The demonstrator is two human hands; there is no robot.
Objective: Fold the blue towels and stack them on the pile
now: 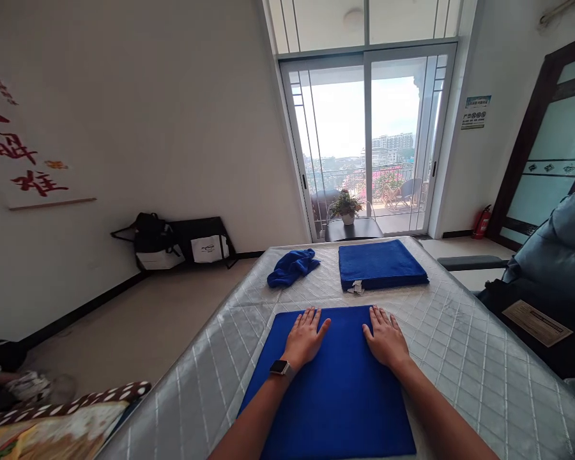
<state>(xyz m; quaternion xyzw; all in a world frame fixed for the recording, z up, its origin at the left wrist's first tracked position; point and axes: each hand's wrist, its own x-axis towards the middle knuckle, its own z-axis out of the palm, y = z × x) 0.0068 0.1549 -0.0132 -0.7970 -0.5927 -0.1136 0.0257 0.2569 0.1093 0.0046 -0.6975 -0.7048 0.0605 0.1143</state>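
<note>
A pale scroll (43,160) with brushed red characters hangs at far left, a thin straight rod (52,204) along its lower edge; next come black-and-white bags (156,243), boxy below and slack on top; then the quilted silvery cover (206,364), its slightly shiny skin stitched into diamonds, spreads across the middle; on it, towards the far edge, lies a crumpled blue cloth (292,268), soft and heaped in rounded folds; nearer, the left hand (304,338), with a square-faced watch (280,367) at the wrist, rests palm down, fingers straight and thumb spread apart; beneath it a flat blue cloth (340,390), matte, smooth and roughly rectangular, lies on the cover; behind this sits a neat, thick stack of blue cloths (381,259) with white tags (357,287) at its near edge; the right hand (386,335) presses flat near the flat cloth's far right corner, thumb apart, clasping nothing; at far right stands a padded, smooth, dark armchair (563,236).
</note>
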